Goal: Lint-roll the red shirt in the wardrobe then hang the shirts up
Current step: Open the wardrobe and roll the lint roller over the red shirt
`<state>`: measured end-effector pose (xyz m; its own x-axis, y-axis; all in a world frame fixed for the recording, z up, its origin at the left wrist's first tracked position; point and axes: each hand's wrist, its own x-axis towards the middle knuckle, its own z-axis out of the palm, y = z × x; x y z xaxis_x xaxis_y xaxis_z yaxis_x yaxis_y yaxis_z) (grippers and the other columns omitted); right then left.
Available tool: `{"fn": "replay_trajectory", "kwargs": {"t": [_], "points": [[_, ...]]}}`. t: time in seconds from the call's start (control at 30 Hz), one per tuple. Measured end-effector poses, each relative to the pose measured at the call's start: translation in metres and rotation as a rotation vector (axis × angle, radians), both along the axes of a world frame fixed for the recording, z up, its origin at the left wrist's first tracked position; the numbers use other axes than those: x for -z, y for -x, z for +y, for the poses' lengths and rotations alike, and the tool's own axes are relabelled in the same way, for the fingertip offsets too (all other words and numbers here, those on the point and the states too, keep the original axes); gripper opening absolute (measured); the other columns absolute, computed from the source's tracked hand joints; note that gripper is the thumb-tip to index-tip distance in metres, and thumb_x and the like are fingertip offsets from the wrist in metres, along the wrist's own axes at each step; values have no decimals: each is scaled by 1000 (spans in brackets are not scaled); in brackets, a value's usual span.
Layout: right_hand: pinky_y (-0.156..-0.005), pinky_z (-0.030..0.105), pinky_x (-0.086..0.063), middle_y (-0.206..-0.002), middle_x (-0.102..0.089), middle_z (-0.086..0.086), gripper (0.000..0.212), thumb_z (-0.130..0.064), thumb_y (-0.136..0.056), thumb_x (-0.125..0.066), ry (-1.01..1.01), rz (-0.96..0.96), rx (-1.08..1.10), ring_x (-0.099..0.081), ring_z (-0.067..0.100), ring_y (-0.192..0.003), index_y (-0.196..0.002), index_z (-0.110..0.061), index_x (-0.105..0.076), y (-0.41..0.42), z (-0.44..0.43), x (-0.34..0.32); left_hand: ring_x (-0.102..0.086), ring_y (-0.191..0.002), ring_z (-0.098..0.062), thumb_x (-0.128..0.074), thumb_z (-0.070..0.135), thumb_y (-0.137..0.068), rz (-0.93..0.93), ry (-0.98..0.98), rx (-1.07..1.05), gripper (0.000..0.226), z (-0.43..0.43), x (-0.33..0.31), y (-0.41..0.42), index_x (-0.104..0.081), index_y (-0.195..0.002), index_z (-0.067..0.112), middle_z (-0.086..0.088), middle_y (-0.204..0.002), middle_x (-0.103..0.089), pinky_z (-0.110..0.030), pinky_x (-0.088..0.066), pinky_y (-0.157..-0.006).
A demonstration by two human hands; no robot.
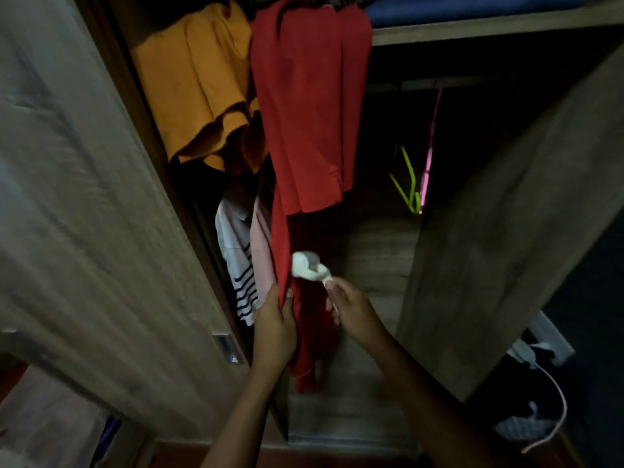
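Red shirt (pixel 310 96) hangs from top centre down to lower centre of frame. My L hand (pixel 274 315) pinches its lower edge. R hand (pixel 353 307), just to the right, grips lint roller (pixel 305 265), w/ the head against the fabric.

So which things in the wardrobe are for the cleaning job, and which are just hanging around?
For the job: red shirt, held by the left hand; lint roller in the right hand; maybe the green hanger and pink hanger.
Just there: mustard shirt, striped shirt, blue fabric on the shelf, white cable.
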<state>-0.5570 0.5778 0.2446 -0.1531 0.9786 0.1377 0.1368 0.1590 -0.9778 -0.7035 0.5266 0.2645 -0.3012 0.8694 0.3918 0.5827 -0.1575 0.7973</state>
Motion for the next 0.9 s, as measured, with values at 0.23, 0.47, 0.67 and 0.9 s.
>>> {"fn": "replay_trajectory", "kwargs": {"t": [0.23,0.47,0.67,0.9], "points": [[-63,25,-44,-62,-58,-8,31,-32,-100,-50,23,-292,93,-55,1,-60,-73,-44,-58,-34,-56,46,-49,-60,-1,-43,16,-104,-26,29,70,26,-4,4,-6,-47,-78,12,3,-64,-49,-21,-33,-57],[-61,9,-42,-74,-66,-23,10,-36,-98,-54,14,-170,314,-61,-5,-69,-101,-35,-63,-64,-88,28,-55,-68,-29,-39,30,-101,-47,46,120,32,-7,14,-32,-50,-86,4,-12,-71,-57,-37,-37,-62],[-69,10,-47,-88,-69,-8,11,-27,-96,-59,-12,-115,513,-63,-5,-82,-106,-24,-63,-104,-121,17,-60,-72,-29,-48,26,-96,-71,39,113,20,-14,20,-70,-58,-101,9,-7,-79,-63,-32,-46,-69],[-80,18,-49,-102,-67,-7,24,-32,-95,-59,74,-66,749,-63,3,-95,-115,-20,-61,-176,-190,28,-57,-64,3,-61,8,-92,-119,31,374,11,-50,16,-171,-61,-101,14,7,-73,-59,-6,-40,-59]]}}
